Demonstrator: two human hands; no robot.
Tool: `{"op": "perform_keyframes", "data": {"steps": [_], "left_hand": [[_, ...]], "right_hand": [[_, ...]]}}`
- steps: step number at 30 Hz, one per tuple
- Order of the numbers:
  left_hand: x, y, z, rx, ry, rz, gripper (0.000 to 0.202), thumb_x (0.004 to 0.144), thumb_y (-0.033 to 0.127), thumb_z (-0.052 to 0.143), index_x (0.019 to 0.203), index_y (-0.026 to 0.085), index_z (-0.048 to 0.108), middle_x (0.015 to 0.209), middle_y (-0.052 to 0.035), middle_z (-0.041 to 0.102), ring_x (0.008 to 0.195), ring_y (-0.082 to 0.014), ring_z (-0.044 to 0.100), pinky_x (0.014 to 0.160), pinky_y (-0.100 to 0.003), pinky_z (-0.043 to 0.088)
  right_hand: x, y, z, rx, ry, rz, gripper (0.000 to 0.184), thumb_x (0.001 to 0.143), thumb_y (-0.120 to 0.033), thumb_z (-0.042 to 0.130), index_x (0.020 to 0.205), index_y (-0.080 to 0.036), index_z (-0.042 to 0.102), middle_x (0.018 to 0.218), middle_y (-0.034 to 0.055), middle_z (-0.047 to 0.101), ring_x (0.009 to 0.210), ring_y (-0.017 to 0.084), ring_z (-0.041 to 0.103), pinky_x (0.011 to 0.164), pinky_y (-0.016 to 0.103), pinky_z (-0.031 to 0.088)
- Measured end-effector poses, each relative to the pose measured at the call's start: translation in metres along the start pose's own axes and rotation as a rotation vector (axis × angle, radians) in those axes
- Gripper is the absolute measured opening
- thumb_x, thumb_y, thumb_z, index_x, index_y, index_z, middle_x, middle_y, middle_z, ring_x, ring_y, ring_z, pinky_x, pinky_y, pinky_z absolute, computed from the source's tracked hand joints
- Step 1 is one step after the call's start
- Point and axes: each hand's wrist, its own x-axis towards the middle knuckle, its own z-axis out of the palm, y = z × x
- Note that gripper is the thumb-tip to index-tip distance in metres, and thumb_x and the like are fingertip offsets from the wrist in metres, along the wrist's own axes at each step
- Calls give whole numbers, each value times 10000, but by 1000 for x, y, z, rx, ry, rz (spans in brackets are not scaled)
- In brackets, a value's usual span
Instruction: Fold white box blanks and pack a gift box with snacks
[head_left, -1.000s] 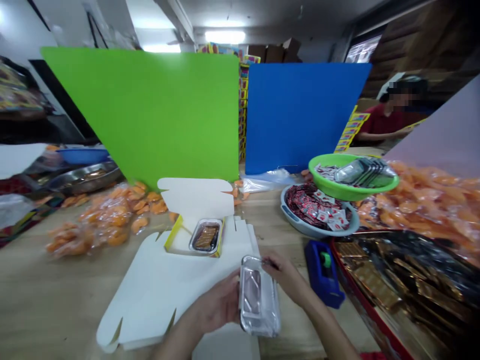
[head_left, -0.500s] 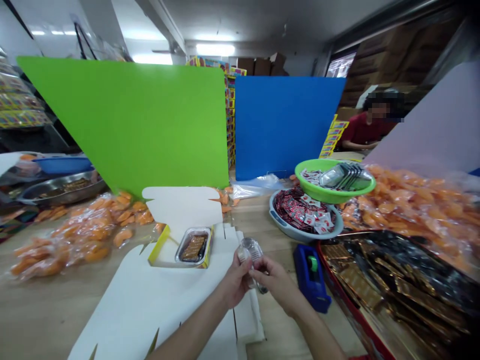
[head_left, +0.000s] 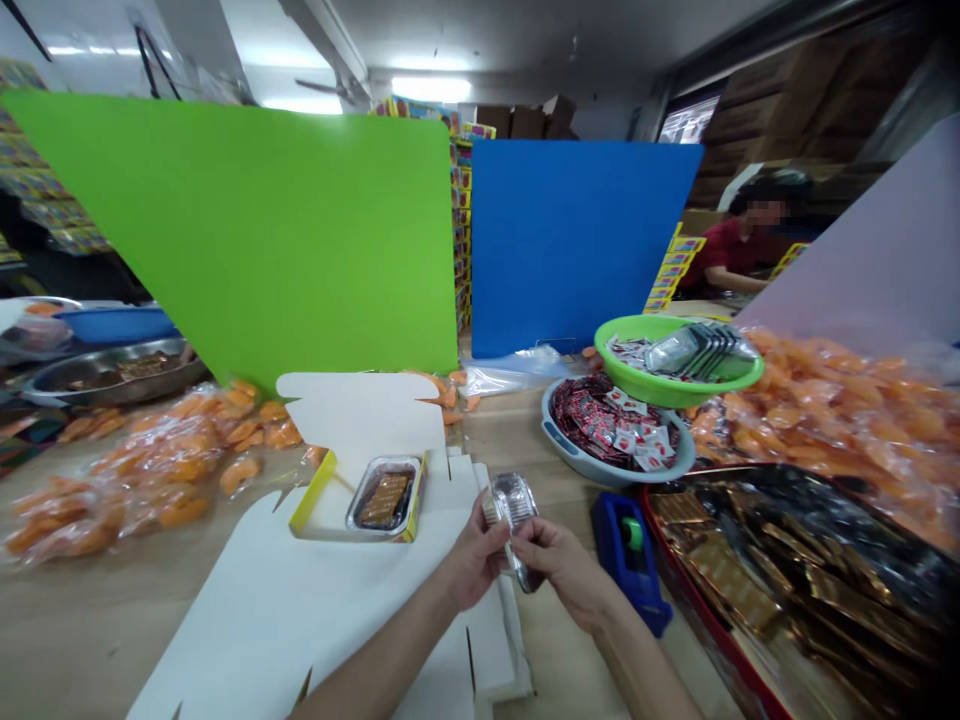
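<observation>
Fingers (head_left: 534, 538) of both hands are closed on a silver foil tray (head_left: 517, 503), the left hand (head_left: 474, 562) gripping its left side and the right hand (head_left: 564, 570) pinching its right side. That tray is held tilted above the right edge of the stacked white carton blanks (head_left: 300, 605). Far of it, bare wooden tabletop (head_left: 517, 430) stretches toward the blue panel (head_left: 577, 245); on the right, the room narrows to a strip beside the blue tape dispenser (head_left: 619, 575), close to the right forearm, with a red-rimmed tray (head_left: 739, 668) of gold packets just beyond. Leftward over the blanks lies open space as far as the yellow-edged box (head_left: 319, 497), which has a filled foil container (head_left: 387, 497) at its right end. A second ago the held tray lay broad face up, nearer, with the right hand at its far end; now it is tipped and farther out, both hands meeting around it.
</observation>
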Motion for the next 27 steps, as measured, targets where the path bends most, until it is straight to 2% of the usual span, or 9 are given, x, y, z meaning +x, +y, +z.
{"op": "perform_keyframes", "data": {"steps": [7,11,13,15,17,19,23,25,27], "left_hand": [[6,3,-4,-24,41,4,533,644,283,722,1110,257,466,930,-8,593,769,-129,577,675,-247,452],[4,7,-5,-26,162,31,381,722,315,641,1063,256,478,899,11,587,705,-111,570,625,-241,462],[0,8,-4,-21,215,16,399,737,344,619,1097,275,462,957,7,578,754,-121,574,631,-243,467],[-6,9,-3,-15,228,-14,426,742,354,612,1129,288,446,1001,4,568,806,-127,571,654,-243,469],[-11,9,-2,-12,205,-49,427,752,354,602,1142,285,440,1003,-2,567,828,-132,567,674,-250,470],[-14,9,-3,-21,190,-82,424,760,350,594,1148,280,437,1021,-10,568,842,-137,567,698,-262,471],[-12,8,-10,-46,197,-127,419,771,359,580,1156,273,440,1055,-21,578,874,-151,572,719,-258,465],[-10,8,-13,-58,191,-137,431,773,362,577,1171,273,437,1062,-23,585,896,-162,573,713,-252,461],[-9,8,-15,-78,187,-146,462,771,353,582,1197,274,422,1066,-24,590,912,-168,572,714,-251,458]], "right_hand": [[8,0,0,-43,-18,14,430,570,-517,695,623,-173,442,530,-54,440,480,66,335,478,217,249],[21,-15,-8,-204,96,-154,357,665,-498,607,658,-178,451,569,-47,434,521,83,356,516,222,290],[36,-26,-14,-391,186,-320,273,724,-437,547,682,-185,451,616,-35,448,581,104,404,566,231,336],[59,-36,-19,-763,241,-442,160,787,-339,460,732,-189,463,685,-11,492,660,126,458,623,241,367],[86,-41,-24,-1167,237,-466,118,818,-238,397,797,-176,496,761,24,545,727,144,496,665,256,375],[112,-40,-27,-1422,188,-431,162,825,-155,373,839,-150,534,805,59,584,767,153,521,694,268,369],[142,-34,-34,-1578,77,-396,159,773,-62,453,827,-137,582,808,84,631,777,153,555,710,251,368],[144,-35,-38,-1633,64,-388,123,748,-95,530,834,-157,593,839,77,640,811,160,561,726,241,372],[141,-44,-45,-1667,125,-391,119,764,-173,556,875,-186,594,910,62,631,905,171,541,790,253,359]]}}
